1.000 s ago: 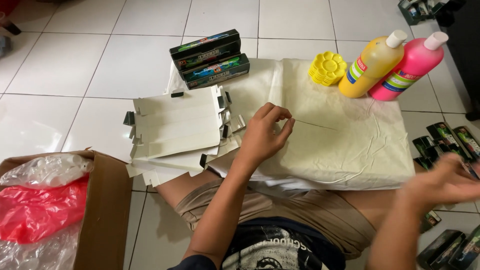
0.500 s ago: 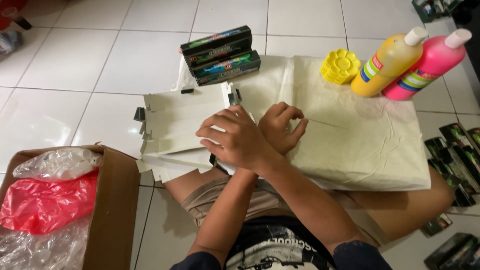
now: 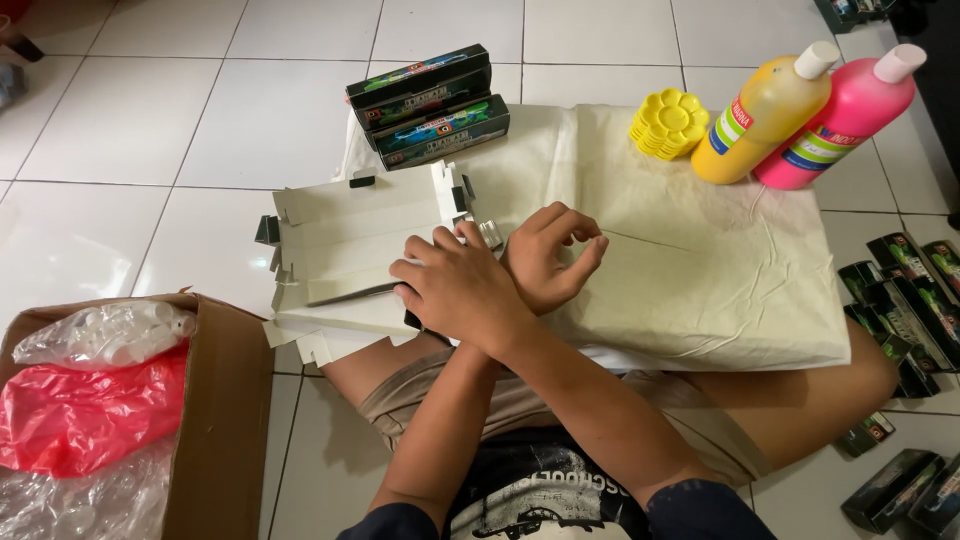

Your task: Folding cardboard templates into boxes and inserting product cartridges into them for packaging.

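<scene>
My arms are crossed over a cream cloth-covered board on my lap. My right hand reaches across to the left and lies fingers apart on the right edge of a stack of flat white cartons on the floor. My left hand rests on the cloth just right of it, with thumb and fingers curled into a loose ring. A thin line on the cloth runs right from its fingertips. I cannot tell whether it is a crease or something held.
Dark printed boxes are stacked behind the cartons. A yellow palette, a yellow bottle and a pink bottle stand at the cloth's far right. More dark boxes lie at right. A cardboard box with plastic bags is at left.
My right hand swung from the far right across my left arm onto the stack of cartons. My left hand stayed on the cloth.
</scene>
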